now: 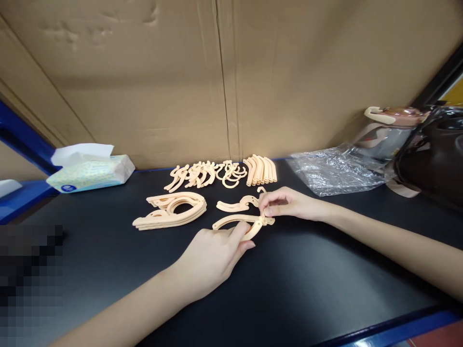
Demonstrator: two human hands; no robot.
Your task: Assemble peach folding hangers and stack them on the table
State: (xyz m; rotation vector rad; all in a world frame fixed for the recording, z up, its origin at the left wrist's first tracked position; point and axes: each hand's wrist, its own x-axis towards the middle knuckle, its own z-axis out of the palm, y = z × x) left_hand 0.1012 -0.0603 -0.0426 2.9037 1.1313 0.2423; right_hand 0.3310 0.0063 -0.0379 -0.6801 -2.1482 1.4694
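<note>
My left hand (217,253) grips a curved beige hanger arm (253,230) between thumb and fingers. At that arm's far end, my right hand (284,202) is closed in a pinch on a small hanger piece (264,219); the fingers partly cover it. Another long hanger arm (231,218) passes just behind the left fingers. Beyond it lies a shorter arm part (231,207), beside a rounded hanger piece (249,200). The tip of a hook (261,190) shows behind my right fingers. To the left is a stack of folded hangers (197,212).
Along the back lie loose arm parts (200,173), hooks and rings (230,174), and a row of curved tubes (259,169). A tissue pack (92,173) stands back left. Clear plastic wrapping (334,168), a bottle (388,132) and a dark bag (432,159) are at right. Cardboard (162,86) closes the back.
</note>
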